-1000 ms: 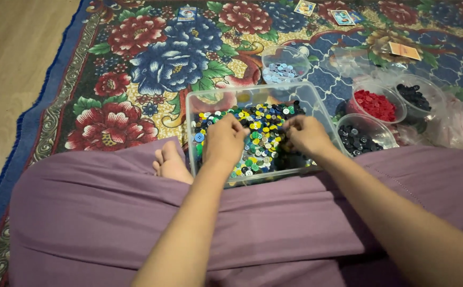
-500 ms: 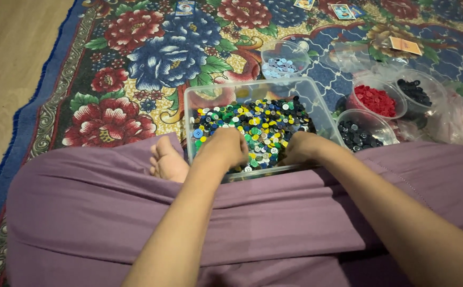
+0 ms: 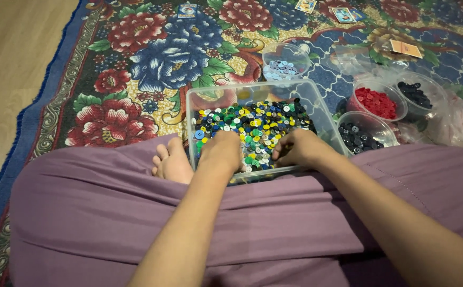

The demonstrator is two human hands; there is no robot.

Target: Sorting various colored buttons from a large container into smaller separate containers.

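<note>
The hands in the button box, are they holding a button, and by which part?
Cannot tell. Both the left hand and right hand rest fingers-down in the mixed buttons, hiding any pinch.

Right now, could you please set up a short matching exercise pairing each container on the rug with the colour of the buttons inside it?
Containers:
1. Rectangular clear tub under both hands
2. Round bowl beyond the tub
3. Round bowl just right of the tub
4. Farthest right bowl

Colours:
A. red
B. mixed colours
C. black or very dark
D. pale blue

Pairs: 1-B, 2-D, 3-A, 4-C
</note>
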